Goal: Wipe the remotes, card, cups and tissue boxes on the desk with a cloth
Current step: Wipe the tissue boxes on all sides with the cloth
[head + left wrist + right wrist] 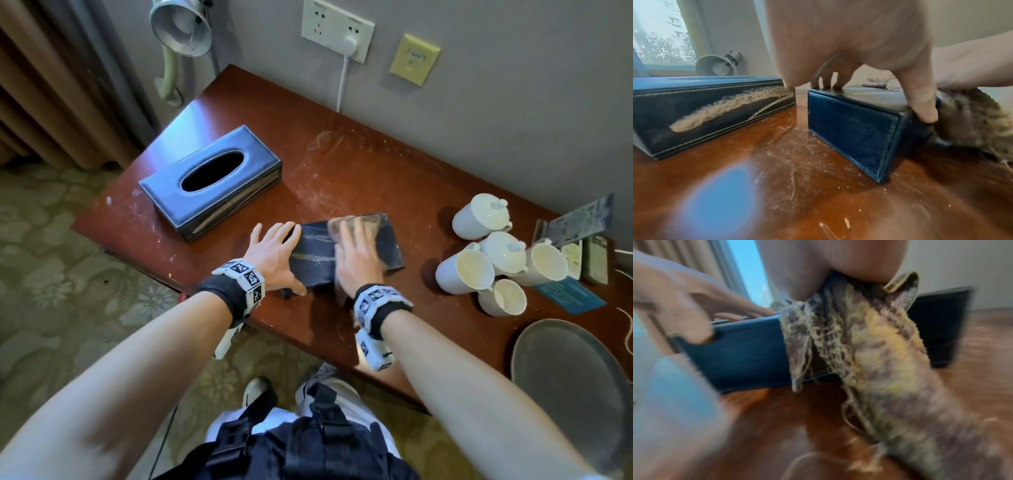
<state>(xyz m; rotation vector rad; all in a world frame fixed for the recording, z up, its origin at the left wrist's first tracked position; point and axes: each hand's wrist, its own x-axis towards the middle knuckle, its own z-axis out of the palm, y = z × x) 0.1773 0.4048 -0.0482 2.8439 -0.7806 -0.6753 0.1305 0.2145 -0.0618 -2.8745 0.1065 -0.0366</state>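
Steadying the near tissue box (346, 253), the left hand (274, 255) lies over its left end: the fingers (826, 81) rest on the top edge while the thumb (920, 104) hooks down over the near corner, so the hand grips the box between them. This dark blue, stitched box lies near the front edge of the reddish wooden desk (359, 171), its top face streaked with pale marks.

To the right, the right hand (358, 260) presses flat, fingers extended, on a worn yellowish-grey cloth (869, 345) spread over the right half of the same box. From the right wrist view the cloth drapes down over the box's near side toward the desk surface, with frayed threads at its edge; that view is blurred.

A second tissue box (212, 178), with an oval opening in its top, stands apart to the left and further back, and its near side carries a broad pale smear (725, 107). At the right end of the desk are white cups (479, 253) clustered together, some lying on their sides, with two lidded ones among them. Beyond them lie a remote (596, 259) and a blue card (570, 295), with a round grey tray (565, 359) at the near right corner.
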